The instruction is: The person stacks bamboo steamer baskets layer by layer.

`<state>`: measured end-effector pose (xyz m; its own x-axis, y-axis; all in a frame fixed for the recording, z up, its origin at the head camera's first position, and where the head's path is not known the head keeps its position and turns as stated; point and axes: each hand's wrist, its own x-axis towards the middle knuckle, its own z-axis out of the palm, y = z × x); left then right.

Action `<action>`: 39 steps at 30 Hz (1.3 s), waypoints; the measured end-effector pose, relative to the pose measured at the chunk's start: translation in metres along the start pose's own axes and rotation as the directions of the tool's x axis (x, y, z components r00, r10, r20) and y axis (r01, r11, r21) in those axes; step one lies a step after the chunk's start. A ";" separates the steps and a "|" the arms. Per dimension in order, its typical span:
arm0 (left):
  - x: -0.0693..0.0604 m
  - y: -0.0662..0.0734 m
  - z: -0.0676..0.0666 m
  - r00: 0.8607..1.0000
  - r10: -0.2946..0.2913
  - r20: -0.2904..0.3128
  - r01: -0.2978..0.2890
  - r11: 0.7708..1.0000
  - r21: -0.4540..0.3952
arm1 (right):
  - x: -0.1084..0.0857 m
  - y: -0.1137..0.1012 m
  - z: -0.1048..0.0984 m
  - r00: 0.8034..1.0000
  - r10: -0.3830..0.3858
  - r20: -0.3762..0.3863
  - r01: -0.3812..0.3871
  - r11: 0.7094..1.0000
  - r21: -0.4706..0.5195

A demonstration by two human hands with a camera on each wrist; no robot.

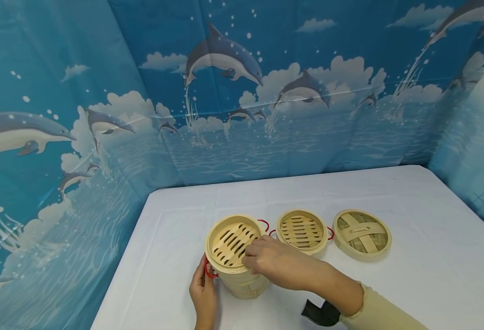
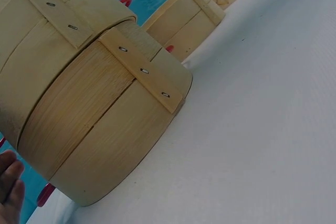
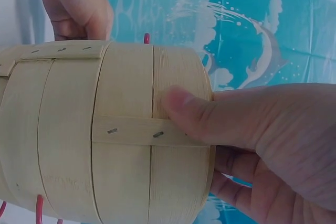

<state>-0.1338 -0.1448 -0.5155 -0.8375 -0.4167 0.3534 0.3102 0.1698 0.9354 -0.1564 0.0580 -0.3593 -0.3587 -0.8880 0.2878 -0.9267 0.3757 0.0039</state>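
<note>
A stack of bamboo steamer baskets (image 1: 243,286) stands on the table; its top basket (image 1: 234,243) shows a slatted floor. My right hand (image 1: 280,262) pinches the top basket's near right rim. In the right wrist view its thumb (image 3: 189,111) presses the outer wall, with the other fingers over the rim. At the stack's left side, my left hand (image 1: 204,291) rests with its fingers by a red handle (image 1: 210,269). Only the fingertips of that hand show at the edge of the left wrist view. The stack hides part of them.
Right of the stack sits another slatted steamer basket (image 1: 302,230) with red handles. Beside it lies a round woven bamboo lid (image 1: 362,234). A black strap (image 1: 322,314) shows under the right forearm. The white table (image 1: 176,229) meets a dolphin-print curtain (image 1: 242,142) behind.
</note>
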 end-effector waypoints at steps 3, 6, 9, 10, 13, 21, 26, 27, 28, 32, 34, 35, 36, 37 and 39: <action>-0.001 0.000 -0.001 1.000 0.002 -0.002 -0.002 1.000 0.001 | 0.001 0.000 0.001 1.000 0.002 0.006 -0.002 1.000 -0.010; -0.001 0.000 -0.001 1.000 0.007 -0.001 -0.007 1.000 0.006 | 0.001 0.000 0.001 1.000 0.000 0.008 0.000 1.000 -0.010; -0.001 0.000 -0.001 1.000 0.012 -0.005 -0.012 1.000 0.012 | 0.000 0.002 0.001 1.000 -0.014 -0.006 0.014 1.000 0.008; -0.002 0.000 -0.001 1.000 0.016 -0.007 -0.016 1.000 0.013 | -0.001 0.003 0.001 1.000 -0.018 -0.015 0.019 1.000 0.019; -0.002 0.000 -0.001 1.000 0.029 -0.009 -0.029 0.999 0.013 | -0.004 0.009 -0.002 0.999 -0.027 -0.036 0.029 0.997 0.065; -0.003 -0.003 0.000 0.998 0.062 -0.012 -0.062 0.997 0.043 | -0.011 0.021 -0.011 0.999 0.000 -0.053 0.009 0.986 0.166; -0.002 -0.002 0.000 0.998 0.063 -0.007 -0.063 0.997 0.042 | -0.013 0.022 -0.007 0.995 -0.010 -0.097 0.027 0.984 0.174; -0.002 -0.002 0.000 0.998 0.064 -0.006 -0.063 0.997 0.038 | -0.013 0.021 -0.007 0.995 -0.008 -0.099 0.026 0.984 0.176; -0.002 -0.002 0.000 0.998 0.066 -0.004 -0.065 0.997 0.034 | -0.013 0.021 -0.006 0.995 -0.005 -0.101 0.023 0.985 0.173; -0.001 -0.001 0.000 0.998 0.064 -0.001 -0.064 0.998 0.026 | -0.014 0.021 -0.004 0.994 0.001 -0.113 0.018 0.985 0.172; 0.000 -0.001 0.000 0.999 0.052 -0.001 -0.052 0.998 0.025 | -0.014 0.020 -0.003 0.992 -0.005 -0.129 0.027 0.985 0.169; 0.000 -0.001 0.000 0.999 0.046 -0.001 -0.046 0.999 0.024 | -0.014 0.020 -0.002 0.990 -0.008 -0.138 0.031 0.985 0.169; 0.000 -0.001 0.000 0.999 0.040 -0.002 -0.040 0.999 0.023 | -0.014 0.020 -0.001 0.989 -0.011 -0.147 0.035 0.985 0.167; 0.000 -0.001 0.000 0.999 0.035 -0.004 -0.035 0.999 0.023 | -0.013 0.019 0.000 0.988 -0.013 -0.156 0.039 0.985 0.165; 0.000 0.000 0.000 0.999 0.035 -0.008 -0.035 0.999 0.021 | -0.013 0.018 0.001 0.985 -0.016 -0.172 0.044 0.986 0.162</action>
<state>-0.1341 -0.1449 -0.5155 -0.8223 -0.4181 0.3861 0.3296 0.2032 0.9220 -0.1682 0.0757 -0.3636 -0.3193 -0.8351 0.4480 -0.9476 0.2881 -0.1384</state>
